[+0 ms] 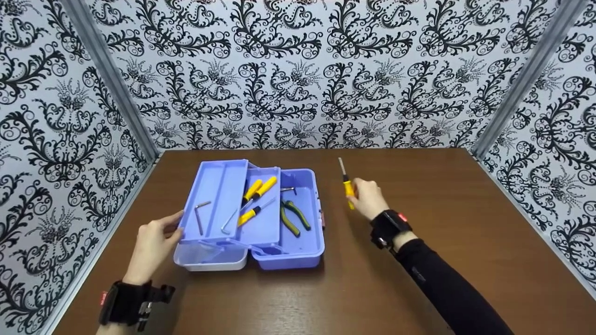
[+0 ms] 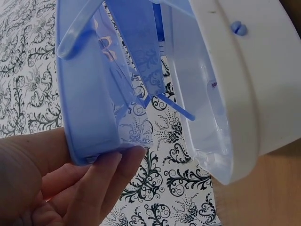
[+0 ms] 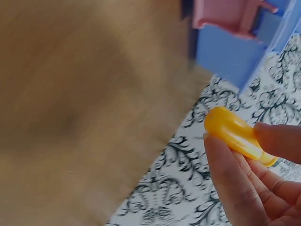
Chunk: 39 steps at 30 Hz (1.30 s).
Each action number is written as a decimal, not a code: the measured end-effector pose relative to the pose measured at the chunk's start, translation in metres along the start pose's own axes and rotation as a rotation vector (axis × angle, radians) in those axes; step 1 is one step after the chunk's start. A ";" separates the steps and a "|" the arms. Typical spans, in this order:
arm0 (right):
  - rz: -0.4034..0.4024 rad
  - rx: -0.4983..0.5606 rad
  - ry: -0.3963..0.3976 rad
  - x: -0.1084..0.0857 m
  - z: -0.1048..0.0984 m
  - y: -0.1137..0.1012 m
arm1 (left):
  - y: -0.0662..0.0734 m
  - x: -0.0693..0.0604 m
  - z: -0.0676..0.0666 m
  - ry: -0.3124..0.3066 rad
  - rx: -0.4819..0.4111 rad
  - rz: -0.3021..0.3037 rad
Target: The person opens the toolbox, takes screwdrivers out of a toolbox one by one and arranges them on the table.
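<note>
My right hand (image 1: 370,200) holds a screwdriver (image 1: 348,188) by its yellow handle, over the table to the right of a lilac toolbox (image 1: 291,263). Its shaft points away from me; in the right wrist view the handle (image 3: 233,134) sits between thumb and fingers. At the left, my left hand (image 1: 151,242) pinches the outer edge of the toolbox's upper tray (image 1: 209,186); the left wrist view shows the fingers under the tray's corner (image 2: 89,136). An L-shaped hex key (image 1: 199,218) lies in that tray. Several yellow-handled screwdrivers (image 1: 265,187) are in the middle tray.
Green-handled pliers (image 1: 298,218) and a small metal tool (image 1: 288,189) lie in the deep right compartment. A whitish lid (image 1: 212,265) is folded out under the upper tray. Patterned walls (image 1: 298,93) border the brown table (image 1: 447,195) at the back and sides.
</note>
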State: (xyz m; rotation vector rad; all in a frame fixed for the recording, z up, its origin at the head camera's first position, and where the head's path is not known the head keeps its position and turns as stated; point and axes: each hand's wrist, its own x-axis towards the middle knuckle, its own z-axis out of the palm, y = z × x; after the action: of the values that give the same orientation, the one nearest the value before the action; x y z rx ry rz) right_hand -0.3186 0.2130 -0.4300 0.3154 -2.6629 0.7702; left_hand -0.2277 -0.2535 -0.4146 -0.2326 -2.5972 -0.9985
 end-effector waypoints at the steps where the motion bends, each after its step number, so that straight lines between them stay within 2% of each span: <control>1: 0.010 0.001 0.002 -0.001 0.000 0.004 | 0.000 0.000 0.000 -0.001 -0.001 0.000; 7: 0.065 -0.006 -0.022 -0.006 -0.001 0.026 | 0.000 0.000 -0.001 0.001 -0.003 -0.005; 16: 0.222 -0.055 -0.175 -0.012 -0.001 0.046 | -0.001 0.001 0.002 -0.015 -0.032 -0.014; 23: 0.209 -0.120 -0.240 -0.013 0.001 0.055 | -0.002 0.001 0.003 0.015 0.006 0.014; 28: 0.243 -0.125 -0.279 -0.015 0.001 0.055 | -0.003 0.002 0.004 -0.002 -0.010 0.006; 39: 0.246 -0.168 -0.273 -0.016 0.005 0.053 | -0.003 0.002 0.003 -0.017 -0.030 -0.011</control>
State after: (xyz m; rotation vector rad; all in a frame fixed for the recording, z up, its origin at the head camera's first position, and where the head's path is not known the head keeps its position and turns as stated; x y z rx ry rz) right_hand -0.3216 0.2555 -0.4653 0.0509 -3.0418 0.6027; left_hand -0.2309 -0.2531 -0.4180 -0.2352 -2.6033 -1.0441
